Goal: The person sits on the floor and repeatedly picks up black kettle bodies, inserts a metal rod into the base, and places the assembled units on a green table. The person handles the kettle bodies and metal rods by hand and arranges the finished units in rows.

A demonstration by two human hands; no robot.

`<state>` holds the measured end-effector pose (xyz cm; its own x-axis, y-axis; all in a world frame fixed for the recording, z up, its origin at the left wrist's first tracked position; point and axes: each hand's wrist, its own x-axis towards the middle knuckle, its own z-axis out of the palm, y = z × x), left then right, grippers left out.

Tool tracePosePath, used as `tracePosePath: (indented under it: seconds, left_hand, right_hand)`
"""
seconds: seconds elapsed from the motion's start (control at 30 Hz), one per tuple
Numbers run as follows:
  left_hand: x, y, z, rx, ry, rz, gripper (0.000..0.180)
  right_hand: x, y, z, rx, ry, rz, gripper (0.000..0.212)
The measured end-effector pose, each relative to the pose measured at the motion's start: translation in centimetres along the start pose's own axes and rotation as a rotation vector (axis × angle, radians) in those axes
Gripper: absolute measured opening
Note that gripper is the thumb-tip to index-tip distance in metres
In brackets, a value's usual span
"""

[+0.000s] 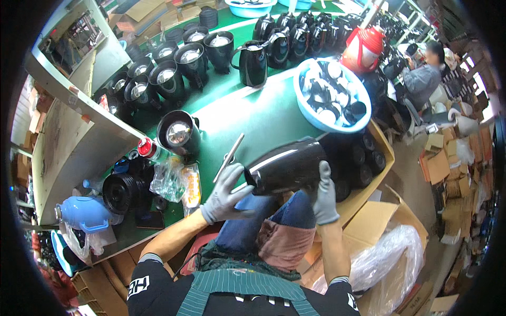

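Note:
A glossy black jug [287, 163] lies on its side above my lap, between my two hands. My left hand [224, 197], in a grey glove, is at the jug's left end with its fingers spread. At the jug's right end, my gloved right hand [325, 197] is held flat with its thumb up; whether its palm presses on the jug is hidden. A slim metal rod [230, 156] lies slanted by the fingers of my left hand, and I cannot tell whether they touch it. Behind them on the green table [232, 124] stands an open black jug [179, 131].
Several black jugs [219, 50] stand along the table's far side. A blue basin [300, 100] of small parts sits at the right, above a cardboard box [387, 158] of black pieces. Leftward are a clear plastic bag [168, 181] and a blue flask [84, 210]. Another person [424, 76] sits far right.

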<state>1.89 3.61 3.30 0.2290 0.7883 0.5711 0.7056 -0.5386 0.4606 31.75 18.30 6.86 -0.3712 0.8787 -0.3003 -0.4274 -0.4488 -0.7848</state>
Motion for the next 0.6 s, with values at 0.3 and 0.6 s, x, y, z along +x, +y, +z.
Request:
tracePosePath:
  seconds: [0.3, 0.6]
  left_hand:
    - [15.6, -14.5, -0.1, 0.257, 0.207, -0.344, 0.07]
    - [28.4, -27.1, 2.2, 0.558, 0.202, -0.413, 0.069]
  right_hand:
    - [22.9, 10.9, 2.3, -1.055, 0.078, -0.289, 0.079]
    - [21.3, 14.9, 3.6, -1.761, -0.006, -0.616, 0.068]
